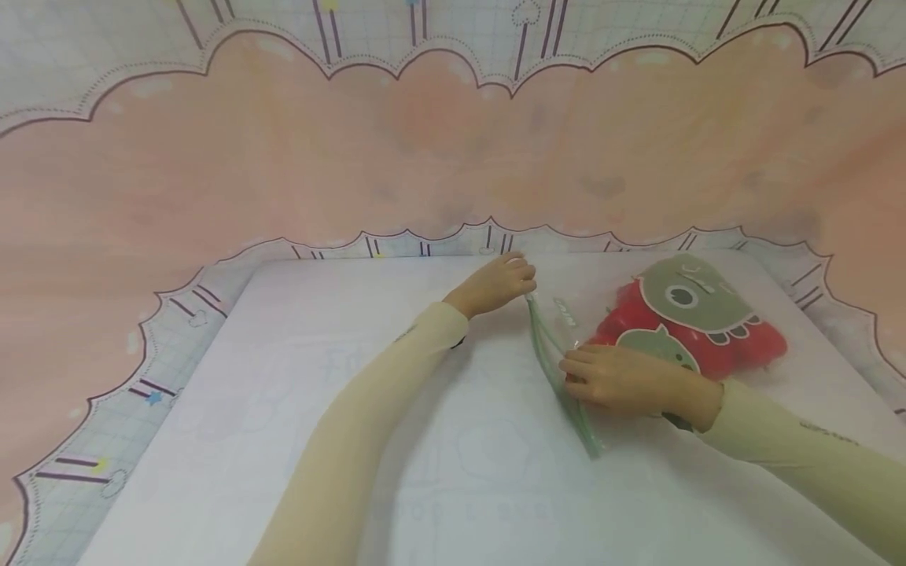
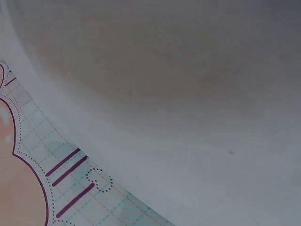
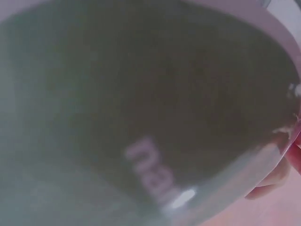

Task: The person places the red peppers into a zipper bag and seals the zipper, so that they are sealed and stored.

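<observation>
A clear zip bag [image 1: 697, 295] with a green cartoon print lies toward the right side of the white table, holding red contents [image 1: 767, 346]. Along its left side runs a green zip strip [image 1: 548, 365], whose two edges stand apart in the upper half. My left hand [image 1: 493, 284] pinches the far end of that strip. Lower down, my right hand [image 1: 623, 381] grips the bag's mouth with curled fingers. In the right wrist view the bag's green print [image 3: 155, 94] fills most of the picture, with fingers [image 3: 273, 181] at its right edge. The left wrist view does not show the left hand.
The white table [image 1: 248, 409] has faint marks showing on its top. Behind and around it hangs a peach-coloured cloth [image 1: 425, 157] with scalloped, patterned borders. The table's far edge lies just beyond the left hand.
</observation>
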Demonstrator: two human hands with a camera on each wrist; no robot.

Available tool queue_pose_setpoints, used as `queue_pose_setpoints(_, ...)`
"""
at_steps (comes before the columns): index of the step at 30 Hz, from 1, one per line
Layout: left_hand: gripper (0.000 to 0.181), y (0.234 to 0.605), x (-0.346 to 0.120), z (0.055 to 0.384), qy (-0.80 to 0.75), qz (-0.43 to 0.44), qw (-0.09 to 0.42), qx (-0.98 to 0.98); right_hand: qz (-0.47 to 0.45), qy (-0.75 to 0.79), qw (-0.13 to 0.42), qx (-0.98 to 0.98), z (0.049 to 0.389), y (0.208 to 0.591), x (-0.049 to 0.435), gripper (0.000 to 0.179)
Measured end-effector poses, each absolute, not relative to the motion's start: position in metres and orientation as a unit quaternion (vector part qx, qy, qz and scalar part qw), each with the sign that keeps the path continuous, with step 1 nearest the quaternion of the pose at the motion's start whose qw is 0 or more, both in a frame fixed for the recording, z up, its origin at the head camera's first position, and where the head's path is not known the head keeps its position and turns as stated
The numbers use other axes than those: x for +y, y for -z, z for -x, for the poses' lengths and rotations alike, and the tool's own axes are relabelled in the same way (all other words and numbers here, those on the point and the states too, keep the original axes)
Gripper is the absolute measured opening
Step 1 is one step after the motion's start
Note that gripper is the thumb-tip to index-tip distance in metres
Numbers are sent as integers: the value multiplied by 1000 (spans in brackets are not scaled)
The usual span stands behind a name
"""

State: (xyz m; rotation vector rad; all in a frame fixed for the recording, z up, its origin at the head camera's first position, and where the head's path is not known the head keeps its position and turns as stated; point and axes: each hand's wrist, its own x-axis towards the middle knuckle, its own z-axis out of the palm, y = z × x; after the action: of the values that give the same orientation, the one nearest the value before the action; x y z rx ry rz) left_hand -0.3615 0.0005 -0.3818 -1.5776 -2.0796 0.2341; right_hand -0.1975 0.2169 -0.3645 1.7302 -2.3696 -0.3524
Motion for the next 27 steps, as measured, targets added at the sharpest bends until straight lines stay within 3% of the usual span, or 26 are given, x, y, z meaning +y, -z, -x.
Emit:
queue_pose_setpoints(15,12,382,-28,345,-17,628,366,-687,-599,146,124,-778,196,349,200,45)
queue_pose_setpoints(20,12,375,-26,334,3,637,368,-678,-561,184,178,-787,204,334,192,42)
queue_pose_setpoints(27,7,364,-23,319,27,618,313,-720,-493,179,306,-795,221,331,182,13)
